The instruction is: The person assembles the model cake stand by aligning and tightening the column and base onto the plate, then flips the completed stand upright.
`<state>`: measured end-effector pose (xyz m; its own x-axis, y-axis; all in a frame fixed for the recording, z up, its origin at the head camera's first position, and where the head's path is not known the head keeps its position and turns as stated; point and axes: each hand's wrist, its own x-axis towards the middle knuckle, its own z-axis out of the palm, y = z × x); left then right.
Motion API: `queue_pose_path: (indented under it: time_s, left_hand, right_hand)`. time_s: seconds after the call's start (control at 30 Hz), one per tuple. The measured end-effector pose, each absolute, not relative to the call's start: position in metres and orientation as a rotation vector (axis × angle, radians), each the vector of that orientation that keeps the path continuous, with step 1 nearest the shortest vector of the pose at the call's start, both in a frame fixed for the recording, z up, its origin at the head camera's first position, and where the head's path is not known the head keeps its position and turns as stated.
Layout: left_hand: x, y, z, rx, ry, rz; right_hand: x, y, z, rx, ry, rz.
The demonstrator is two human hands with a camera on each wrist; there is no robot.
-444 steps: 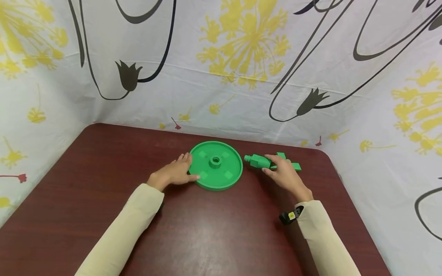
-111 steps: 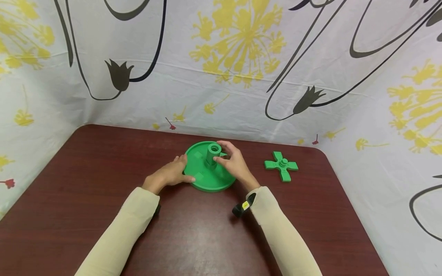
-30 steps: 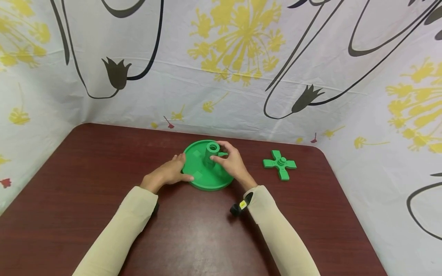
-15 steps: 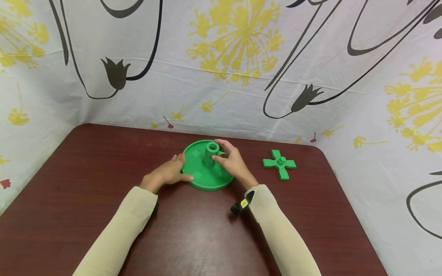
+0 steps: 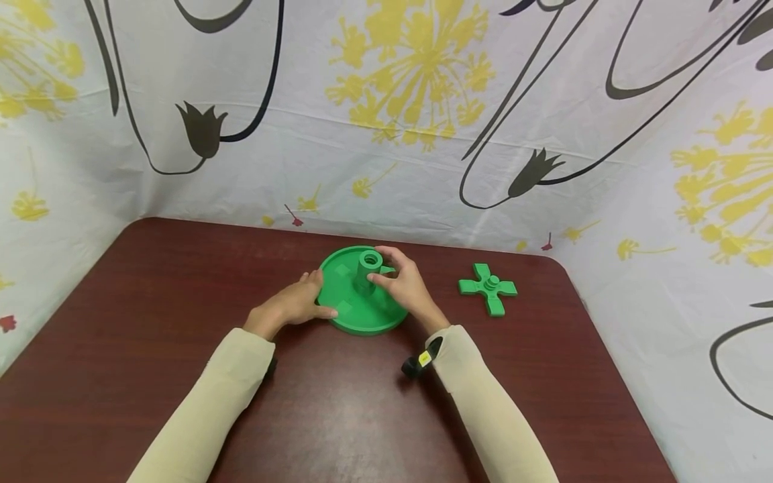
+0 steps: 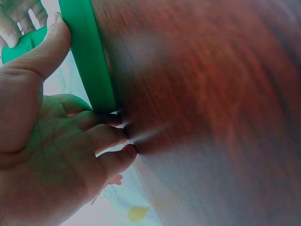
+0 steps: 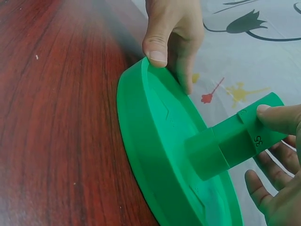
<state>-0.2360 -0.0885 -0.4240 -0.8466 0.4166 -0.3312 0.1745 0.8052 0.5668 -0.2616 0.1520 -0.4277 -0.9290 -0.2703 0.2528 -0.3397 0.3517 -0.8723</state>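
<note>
A round green disc with a raised rim lies on the table. On its middle stands a green cylindrical piece, hollow at the top and with raised marks on its side. My right hand holds this piece, its thumb on the near side and its other fingers round the far side. My left hand grips the disc's left edge. In the left wrist view its thumb lies over the green rim, with the fingertips down by the table. A flat green cross-shaped piece with a stepped round stub lies to the right.
The dark red-brown wooden table has rounded far corners. A white cloth with yellow and grey flower prints hangs behind it and on both sides. A black strap with a yellow-marked device sits on the right wrist.
Earlier, the cylindrical piece lay by the cross with my right hand on it; now it stands on the disc's hub. Over the last second, both hands have stayed nearly where they were.
</note>
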Motion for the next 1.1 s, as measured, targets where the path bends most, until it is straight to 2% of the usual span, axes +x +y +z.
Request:
queue_pose_path:
  time_s: [0.63,1.1]
  left_hand:
    - [-0.2354,-0.0911,-0.4228,0.448,2.551,0.754]
    - [-0.2355,-0.0893,-0.4229,0.452,2.556,0.747]
  right_hand:
    - [-0.2611,0.1451,-0.4304,0.476,-2.551,1.594]
    - [-0.2607,0.1525,-0.4238,0.623,-2.56,1.694]
